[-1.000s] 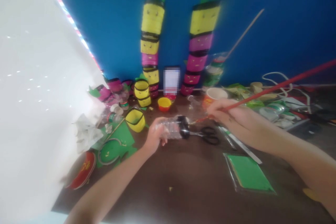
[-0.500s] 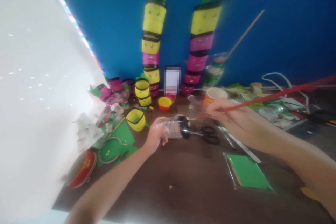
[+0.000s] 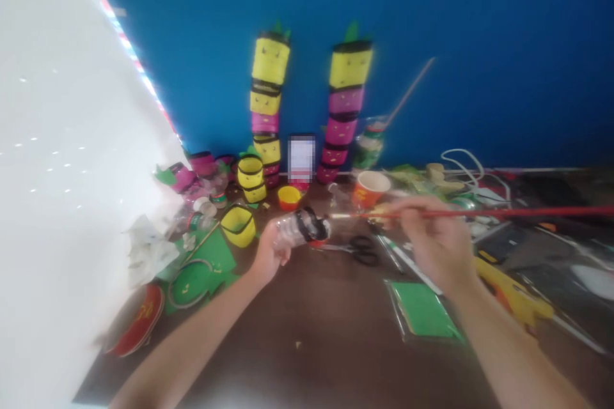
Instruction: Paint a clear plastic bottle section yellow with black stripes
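Note:
My left hand (image 3: 273,248) is closed around a clear plastic bottle piece (image 3: 290,230) with a black band at its right end, tilted up to the right. My right hand (image 3: 434,233) grips a long red-handled paintbrush (image 3: 499,211), held almost level. Its pale tip points left, close to the black rim; blur hides whether they touch. Black-handled scissors (image 3: 364,250) lie on the table below the brush. Behind the brush stands an orange and white paper cup (image 3: 371,188). A small yellow and red cup (image 3: 289,197) sits beyond the bottle piece.
Two tall yellow and magenta stacks (image 3: 266,102) stand against the blue wall. Green sheets (image 3: 218,249) and a red oval container (image 3: 139,319) lie left. To the right are a packet of green sheets (image 3: 425,310) and a yellow glue gun (image 3: 515,291).
The bottle piece has tilted, its black end turning upward. My right hand has moved right and lower, and the brush lies more level. The whole view has shifted, showing the glue gun.

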{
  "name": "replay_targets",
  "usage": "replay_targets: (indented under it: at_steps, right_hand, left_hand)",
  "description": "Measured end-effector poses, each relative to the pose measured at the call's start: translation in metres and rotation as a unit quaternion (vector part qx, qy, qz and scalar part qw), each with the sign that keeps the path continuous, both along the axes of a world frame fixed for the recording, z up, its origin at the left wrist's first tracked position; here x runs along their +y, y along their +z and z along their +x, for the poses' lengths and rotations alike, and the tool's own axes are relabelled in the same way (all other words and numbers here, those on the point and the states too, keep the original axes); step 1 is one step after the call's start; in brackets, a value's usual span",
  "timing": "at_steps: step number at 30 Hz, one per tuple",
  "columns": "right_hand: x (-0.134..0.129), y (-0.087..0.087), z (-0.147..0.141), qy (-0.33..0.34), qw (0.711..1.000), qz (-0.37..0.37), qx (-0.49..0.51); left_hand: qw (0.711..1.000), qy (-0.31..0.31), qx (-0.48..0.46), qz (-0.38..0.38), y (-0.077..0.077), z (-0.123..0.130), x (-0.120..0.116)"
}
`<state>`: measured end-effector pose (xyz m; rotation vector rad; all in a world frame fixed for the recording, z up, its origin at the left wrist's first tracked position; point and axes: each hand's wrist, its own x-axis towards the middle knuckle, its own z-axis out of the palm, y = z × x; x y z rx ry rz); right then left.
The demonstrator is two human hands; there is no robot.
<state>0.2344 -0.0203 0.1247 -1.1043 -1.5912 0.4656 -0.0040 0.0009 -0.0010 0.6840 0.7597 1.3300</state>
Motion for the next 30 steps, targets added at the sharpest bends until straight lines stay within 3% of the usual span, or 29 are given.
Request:
replay_targets:
  at_steps: [3,6,9,12,17,22,30]
  right_hand:
    - [-0.003,-0.030,-0.010,-0.085,0.988,0.013,0.131]
    - [-0.003,-0.057,-0.019,-0.129,0.982,0.003,0.136]
    - [-0.001,-0.070,-0.020,-0.154,0.976,-0.010,0.152]
    - [0.000,-0.069,-0.014,-0.106,0.987,-0.050,0.110]
    - [0.007,-0.056,-0.011,-0.026,0.992,-0.106,-0.061]
    - [0.014,-0.052,-0.019,-0.012,0.979,-0.082,-0.188]
    - [0.016,-0.049,-0.017,-0.007,0.976,-0.040,-0.212]
  left_hand:
    - [0.999,0.025,-0.033,-0.018,0.005,-0.001,-0.002]
    - [0.997,0.040,-0.062,-0.016,0.012,-0.002,-0.006]
    - [0.996,0.050,-0.072,-0.010,0.016,-0.001,-0.009]
    - [0.996,0.061,-0.062,0.003,0.017,0.000,-0.009]
    - [0.996,0.076,-0.038,0.022,0.013,0.000,-0.007]
    - [0.996,0.070,-0.035,0.045,0.009,-0.001,-0.007]
    - [0.997,0.054,-0.032,0.033,0.010,0.000,-0.006]
